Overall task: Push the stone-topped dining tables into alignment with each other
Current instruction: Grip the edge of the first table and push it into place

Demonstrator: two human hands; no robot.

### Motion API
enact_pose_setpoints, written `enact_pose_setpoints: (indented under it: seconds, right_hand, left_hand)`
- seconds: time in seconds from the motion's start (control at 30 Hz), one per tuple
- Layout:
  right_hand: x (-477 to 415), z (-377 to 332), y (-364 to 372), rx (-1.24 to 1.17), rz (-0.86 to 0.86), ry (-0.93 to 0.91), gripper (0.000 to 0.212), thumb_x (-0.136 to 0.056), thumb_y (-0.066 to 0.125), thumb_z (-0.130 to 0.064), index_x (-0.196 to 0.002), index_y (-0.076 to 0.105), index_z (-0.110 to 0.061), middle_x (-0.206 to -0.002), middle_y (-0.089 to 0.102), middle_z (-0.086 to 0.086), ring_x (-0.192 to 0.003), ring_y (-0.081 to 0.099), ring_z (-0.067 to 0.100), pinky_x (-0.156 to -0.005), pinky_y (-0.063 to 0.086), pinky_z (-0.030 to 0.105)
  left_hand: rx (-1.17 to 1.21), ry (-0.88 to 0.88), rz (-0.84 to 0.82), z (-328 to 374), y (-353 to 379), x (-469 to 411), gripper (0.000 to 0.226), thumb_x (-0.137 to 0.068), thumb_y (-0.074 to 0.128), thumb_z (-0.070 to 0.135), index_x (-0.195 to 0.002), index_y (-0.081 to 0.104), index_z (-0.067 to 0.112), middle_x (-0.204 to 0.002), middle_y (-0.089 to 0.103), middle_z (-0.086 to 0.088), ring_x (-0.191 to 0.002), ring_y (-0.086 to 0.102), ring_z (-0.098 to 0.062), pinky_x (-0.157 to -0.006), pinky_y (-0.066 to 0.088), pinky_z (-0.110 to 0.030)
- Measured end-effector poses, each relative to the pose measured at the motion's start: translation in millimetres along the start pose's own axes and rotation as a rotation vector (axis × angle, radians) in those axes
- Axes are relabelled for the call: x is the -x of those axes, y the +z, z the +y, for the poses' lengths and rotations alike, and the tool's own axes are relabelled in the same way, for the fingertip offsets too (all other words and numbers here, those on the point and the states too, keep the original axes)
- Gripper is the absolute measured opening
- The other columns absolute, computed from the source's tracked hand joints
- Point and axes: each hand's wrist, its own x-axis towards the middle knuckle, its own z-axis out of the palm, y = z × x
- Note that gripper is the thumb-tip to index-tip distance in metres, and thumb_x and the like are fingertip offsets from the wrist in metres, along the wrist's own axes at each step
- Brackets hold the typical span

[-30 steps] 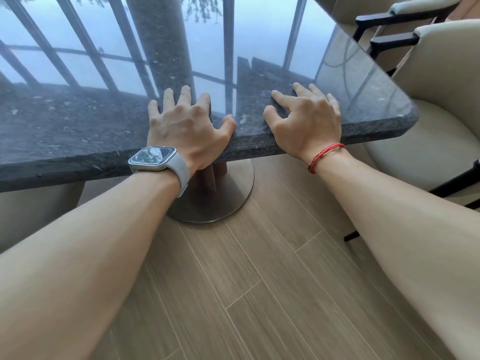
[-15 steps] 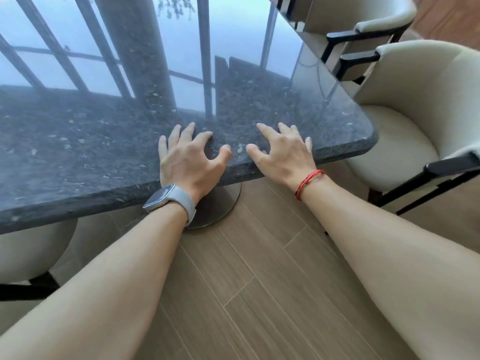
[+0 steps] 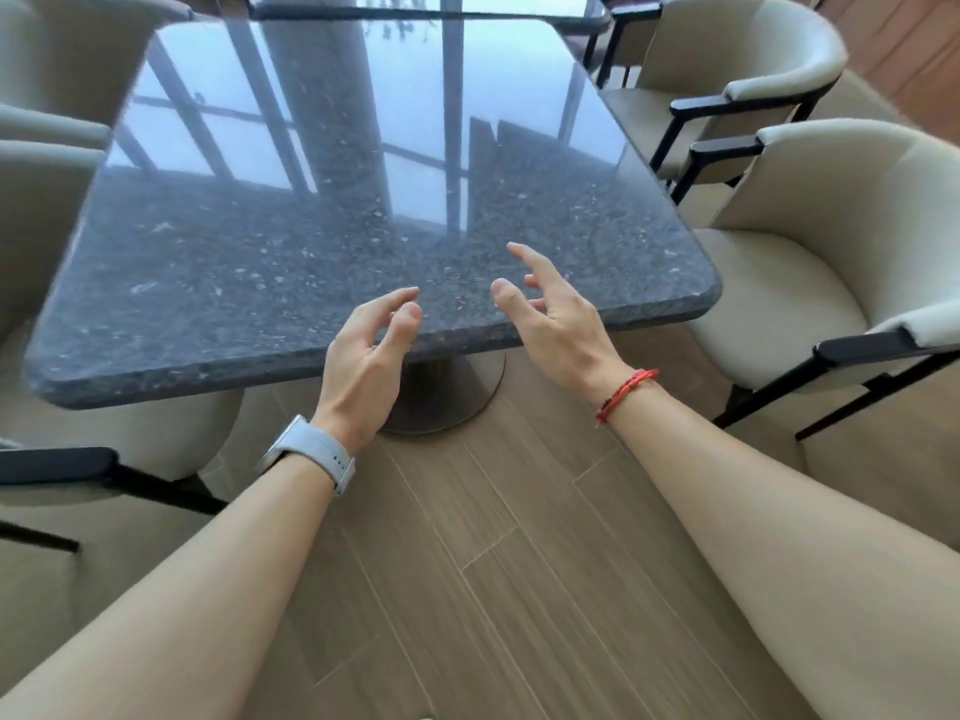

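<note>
A square dark speckled stone-topped table [image 3: 249, 272] on a round metal pedestal base [image 3: 457, 392] fills the middle of the head view. Beyond its far edge a second stone-topped table [image 3: 415, 12] shows as a thin strip, close behind the first. My left hand [image 3: 366, 356], with a grey watch on the wrist, hovers at the near edge, palm turned inward and fingers loosely curled apart, holding nothing. My right hand [image 3: 550, 309], with a red cord bracelet, is lifted above the near edge with fingers spread, off the stone.
Cream armchairs with black frames stand close on the right [image 3: 841, 236], far right [image 3: 737, 70] and on the left [image 3: 36, 210], their arms near the table sides. Wood-plank floor [image 3: 493, 563] lies between me and the table.
Both hands were pressed flat on the table's near edge; now they have lifted off and turned palms inward. The view has pulled back, showing the whole tabletop.
</note>
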Motion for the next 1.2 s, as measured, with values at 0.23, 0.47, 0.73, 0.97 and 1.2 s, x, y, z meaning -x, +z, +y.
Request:
enact_pose_setpoints:
  seconds: [0.23,0.47,0.73,0.97,1.2]
  right_hand:
    - [23.0,-39.6,21.1,-0.152,-0.074,-0.051,0.046,-0.103,0.049,-0.049,-0.148,0.044,-0.041,-0.140,0.056,0.000,-0.126,0.054,0.016,-0.101,0.036,0.027]
    - [30.1,-68.3,61.7,-0.152,-0.124,-0.069,0.044,-0.102,0.049,-0.051,-0.145,0.046,-0.042,-0.137,0.058,-0.001,-0.125,0.054,0.015,-0.102,0.037,0.028]
    - [38.6,-106.4,144.9,-0.029,-0.098,-0.047,0.049,-0.101,0.048,-0.054,-0.148,0.045,-0.040,-0.127,0.056,0.000,-0.121,0.055,0.019,-0.103,0.038,0.031]
    - [30.5,-116.0,208.6,0.029,-0.123,-0.039,0.053,-0.100,0.049,-0.055,-0.151,0.040,-0.041,-0.133,0.055,0.004,-0.120,0.053,0.016,-0.099,0.036,0.030]
    - [6.5,-97.6,229.9,0.121,-0.123,-0.062,0.057,-0.098,0.049,-0.058,-0.151,0.037,-0.043,-0.143,0.052,0.003,-0.133,0.046,0.019,-0.110,0.036,0.037]
  left_hand:
    - [-0.002,-0.032,0.122,34.0,-66.7,33.4,0.057,-0.084,0.046,0.066,-0.131,0.063,0.038,-0.137,0.061,0.018,-0.127,0.053,0.008,-0.116,0.043,-0.042]
    - [-0.061,-0.037,0.142,14.5,-122.3,53.7,0.062,-0.086,0.045,0.065,-0.138,0.061,0.034,-0.143,0.057,0.017,-0.121,0.048,0.020,-0.109,0.041,-0.022]
    - [-0.188,-0.078,0.104,-35.2,-208.2,51.5,0.062,-0.091,0.044,0.059,-0.142,0.060,0.027,-0.146,0.055,0.011,-0.125,0.049,0.002,-0.087,0.029,0.005]
    - [-0.243,-0.107,0.072,-82.2,-231.9,39.9,0.065,-0.089,0.047,0.062,-0.141,0.060,0.025,-0.147,0.055,0.004,-0.134,0.048,-0.009,-0.108,0.033,-0.024]
    - [-0.346,-0.078,0.107,-120.2,-234.6,10.6,0.080,-0.077,0.043,0.073,-0.134,0.065,0.022,-0.143,0.058,0.001,-0.136,0.047,-0.014,-0.114,0.034,-0.031]
